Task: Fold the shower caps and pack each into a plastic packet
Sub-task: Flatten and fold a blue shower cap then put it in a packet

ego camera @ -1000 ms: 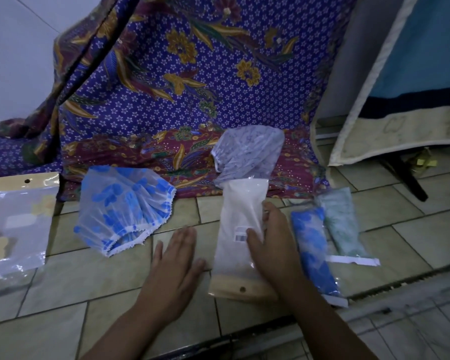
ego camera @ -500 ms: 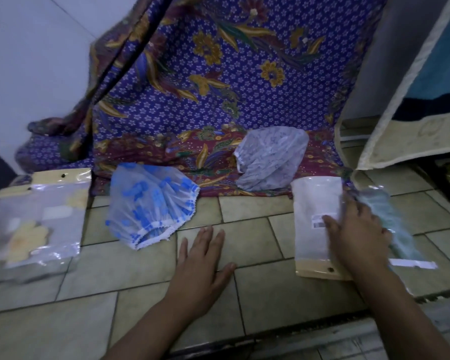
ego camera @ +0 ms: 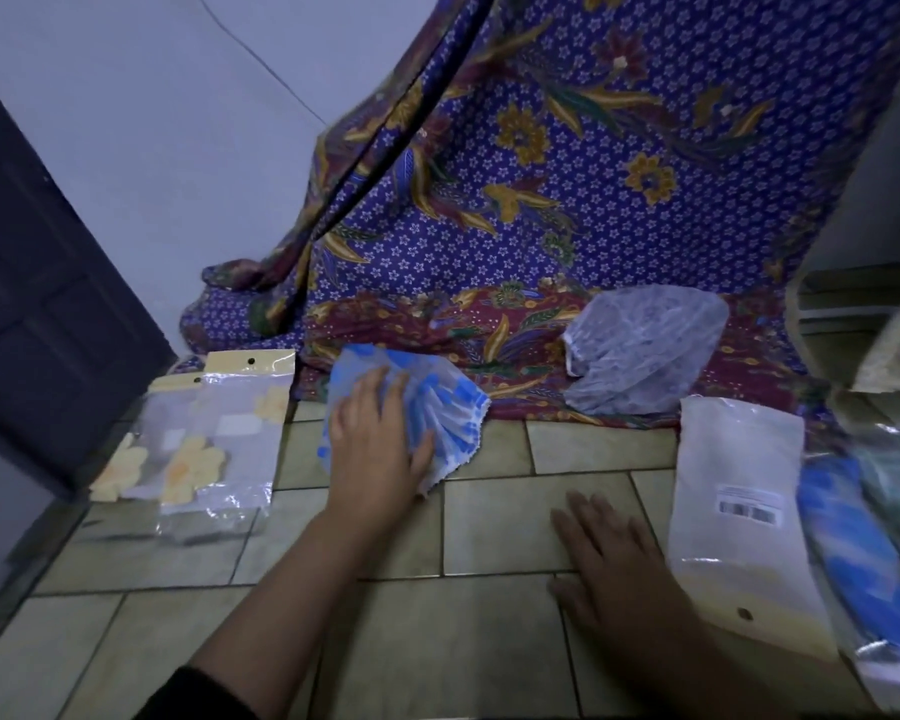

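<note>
Blue shower cap (ego camera: 450,407): limp, slippery film, we judge; pinch its frilled hem. Our left hand (ego camera: 378,446) presses it flat, right hand (ego camera: 611,558) rests open.

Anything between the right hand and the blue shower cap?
Head view: only bare floor tile lies between the right hand and the blue shower cap, which the left hand rests on.
</note>
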